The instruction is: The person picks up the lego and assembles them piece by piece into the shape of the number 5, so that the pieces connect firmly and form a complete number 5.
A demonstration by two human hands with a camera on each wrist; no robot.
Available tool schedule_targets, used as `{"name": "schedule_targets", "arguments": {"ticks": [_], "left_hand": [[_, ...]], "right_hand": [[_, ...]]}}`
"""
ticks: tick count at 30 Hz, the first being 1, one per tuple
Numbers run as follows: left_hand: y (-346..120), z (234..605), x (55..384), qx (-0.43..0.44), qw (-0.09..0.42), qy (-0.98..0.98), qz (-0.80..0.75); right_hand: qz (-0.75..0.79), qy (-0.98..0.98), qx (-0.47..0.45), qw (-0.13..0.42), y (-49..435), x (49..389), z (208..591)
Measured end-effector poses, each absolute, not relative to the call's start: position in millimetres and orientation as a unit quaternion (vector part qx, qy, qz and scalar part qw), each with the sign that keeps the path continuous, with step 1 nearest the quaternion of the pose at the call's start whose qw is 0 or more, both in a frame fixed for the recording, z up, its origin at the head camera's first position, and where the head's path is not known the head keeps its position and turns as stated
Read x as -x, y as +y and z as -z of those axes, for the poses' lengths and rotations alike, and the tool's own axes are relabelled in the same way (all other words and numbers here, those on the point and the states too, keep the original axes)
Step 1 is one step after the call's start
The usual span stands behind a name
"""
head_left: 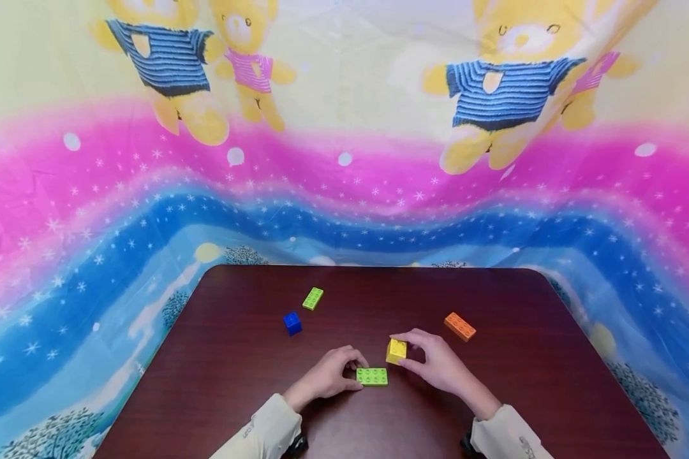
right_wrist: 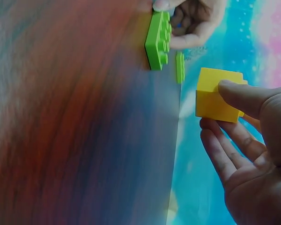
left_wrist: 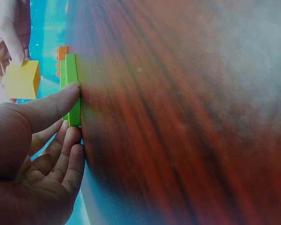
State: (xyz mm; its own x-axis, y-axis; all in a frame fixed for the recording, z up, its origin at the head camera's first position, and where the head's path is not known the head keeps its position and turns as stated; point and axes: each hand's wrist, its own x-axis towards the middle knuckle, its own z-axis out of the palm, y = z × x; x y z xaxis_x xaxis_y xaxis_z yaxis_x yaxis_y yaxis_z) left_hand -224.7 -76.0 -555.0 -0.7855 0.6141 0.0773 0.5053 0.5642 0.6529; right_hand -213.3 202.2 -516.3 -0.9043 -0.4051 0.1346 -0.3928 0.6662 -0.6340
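Note:
In the head view my left hand [head_left: 328,373] grips one end of a green building brick [head_left: 372,377], a flat one with two rows of studs facing up, lying on the table. The left wrist view shows my thumb on the near side of that green brick [left_wrist: 72,91]. My right hand [head_left: 439,363] pinches a yellow cube-shaped brick [head_left: 397,350] between thumb and fingers. This yellow brick [right_wrist: 219,95] is held up off the table, studs upward, just beyond and to the right of the green one.
On the dark wood table [head_left: 252,395] lie a second green brick [head_left: 312,298] and a blue brick [head_left: 292,323] at the back left. An orange brick [head_left: 460,326] sits behind my right hand. A patterned cloth [head_left: 344,191] hangs behind the table.

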Motion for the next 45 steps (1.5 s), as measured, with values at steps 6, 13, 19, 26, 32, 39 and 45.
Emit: {"name": "schedule_targets", "arguments": {"ticks": [6,13,19,26,32,39,45], "left_hand": [[-75.9,553.2,224.2,-0.326,0.069,0.881,-0.336],[-74.0,549.5,227.4,-0.328,0.076,0.881,-0.333],[-75.4,548.4,227.1,-0.325,0.073,0.883,-0.329],[-75.0,549.3,226.5,-0.312,0.083,0.887,-0.331],[-75.0,549.4,225.8,-0.312,0.081,0.888,-0.326],[-74.7,550.6,226.3,-0.319,0.077,0.885,-0.33],[-75.1,552.9,227.0,-0.319,0.075,0.883,-0.336]], "right_hand": [[0.344,0.908,0.238,0.019,192.1,208.8,517.5],[0.34,0.908,0.244,0.021,185.8,204.0,518.4],[0.335,0.903,0.265,0.037,179.1,202.8,519.9],[0.319,0.908,0.269,0.043,176.3,202.4,523.3],[0.311,0.909,0.275,0.047,174.9,203.6,527.6],[0.307,0.911,0.271,0.044,172.8,204.1,528.8],[0.312,0.914,0.257,0.041,170.8,204.4,532.8]]}}
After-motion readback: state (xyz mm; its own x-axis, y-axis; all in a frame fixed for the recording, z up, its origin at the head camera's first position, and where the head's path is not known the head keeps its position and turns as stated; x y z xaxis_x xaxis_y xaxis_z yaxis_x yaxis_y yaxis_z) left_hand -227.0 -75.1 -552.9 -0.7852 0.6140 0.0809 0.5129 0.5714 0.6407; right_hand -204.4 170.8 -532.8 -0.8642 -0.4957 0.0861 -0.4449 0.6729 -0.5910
